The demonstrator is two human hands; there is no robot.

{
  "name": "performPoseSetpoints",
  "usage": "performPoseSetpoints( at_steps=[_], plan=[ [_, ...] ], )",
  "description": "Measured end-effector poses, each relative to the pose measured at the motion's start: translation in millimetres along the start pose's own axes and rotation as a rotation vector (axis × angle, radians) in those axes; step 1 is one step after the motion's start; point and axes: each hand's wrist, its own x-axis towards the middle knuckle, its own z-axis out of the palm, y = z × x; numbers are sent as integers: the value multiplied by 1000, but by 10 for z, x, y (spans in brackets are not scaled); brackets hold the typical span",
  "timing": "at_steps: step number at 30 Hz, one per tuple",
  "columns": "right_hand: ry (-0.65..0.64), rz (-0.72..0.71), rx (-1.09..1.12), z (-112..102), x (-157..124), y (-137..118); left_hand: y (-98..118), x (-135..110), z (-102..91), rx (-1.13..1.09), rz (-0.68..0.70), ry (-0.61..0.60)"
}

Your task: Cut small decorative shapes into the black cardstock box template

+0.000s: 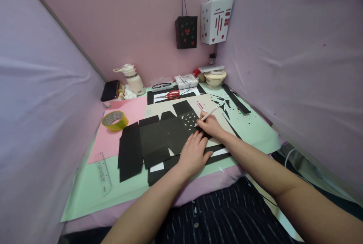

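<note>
My right hand (210, 125) is closed around a slim white pen-shaped tool (210, 112). Its lower end meets the black card (173, 132); the tip itself is too small to make out. Many small cut-out holes pattern the card's right panel, showing pale through it. The card lies unfolded, with several panels and flaps. My left hand (193, 153) rests flat at the card's lower right edge, fingers stretched out and thumb apart. A pink-and-white pen-like tool (200, 106) lies just beyond my right hand. Beneath the card is a pale grey board (224, 123).
Yellow tape (115, 126) and a clear ruler (104, 176) lie left, near pink paper (96, 149). Red-handled scissors (172, 95), a box of white markers (186, 81), a bottle (134, 81) and a lidded bowl (214, 79) stand behind. Black scraps (225, 108) lie right; two paper lanterns (217, 20) hang above.
</note>
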Motion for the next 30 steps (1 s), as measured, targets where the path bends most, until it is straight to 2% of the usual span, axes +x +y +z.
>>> performPoseSetpoints(
  at_steps=[25,30],
  plan=[
    [-25,4,4,1,1,34,-3,5,5,-6,1,6],
    [54,10,46,-17,-18,20,-7,-2,9,-9,0,6]
  ],
)
